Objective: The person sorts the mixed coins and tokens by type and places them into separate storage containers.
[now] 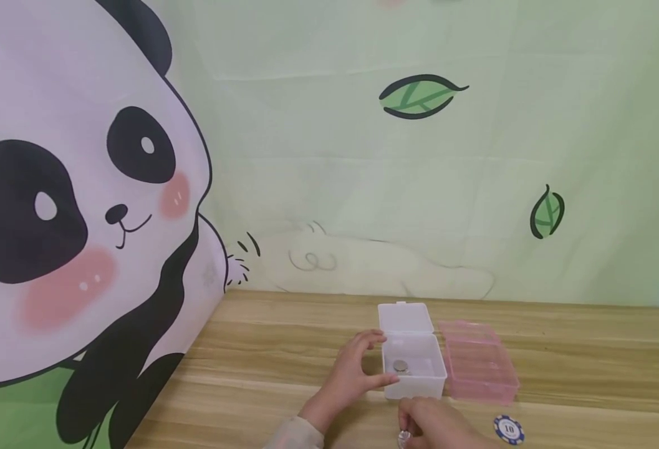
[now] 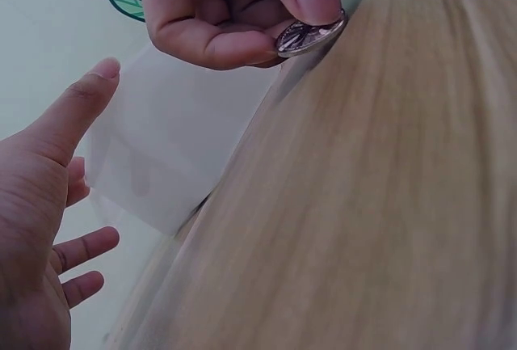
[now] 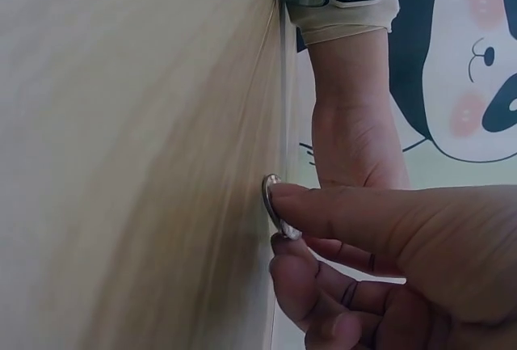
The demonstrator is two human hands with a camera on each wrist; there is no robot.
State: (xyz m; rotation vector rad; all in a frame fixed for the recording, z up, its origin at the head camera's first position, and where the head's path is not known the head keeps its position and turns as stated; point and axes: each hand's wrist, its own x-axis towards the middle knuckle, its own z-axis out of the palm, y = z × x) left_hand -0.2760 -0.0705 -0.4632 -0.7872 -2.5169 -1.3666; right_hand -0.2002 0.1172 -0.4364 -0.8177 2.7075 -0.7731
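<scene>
A small white plastic box [image 1: 413,368] stands open on the wooden table [image 1: 284,349], lid tilted back, with a silver coin [image 1: 400,366] inside. My left hand [image 1: 357,368] rests against the box's left side, fingers straight, thumb at its front corner; the box [image 2: 161,156] shows pale in the left wrist view. My right hand [image 1: 427,427] is just in front of the box, low at the frame's edge, pinching a second silver coin [image 1: 404,438] [image 2: 311,35] [image 3: 275,204] between thumb and forefinger, its edge close to the tabletop.
A pink translucent box [image 1: 477,368] lies directly right of the white one. A blue and white poker chip [image 1: 509,429] marked 10 lies on the table right of my right hand. A panda-print backdrop [image 1: 82,206] hangs behind and to the left.
</scene>
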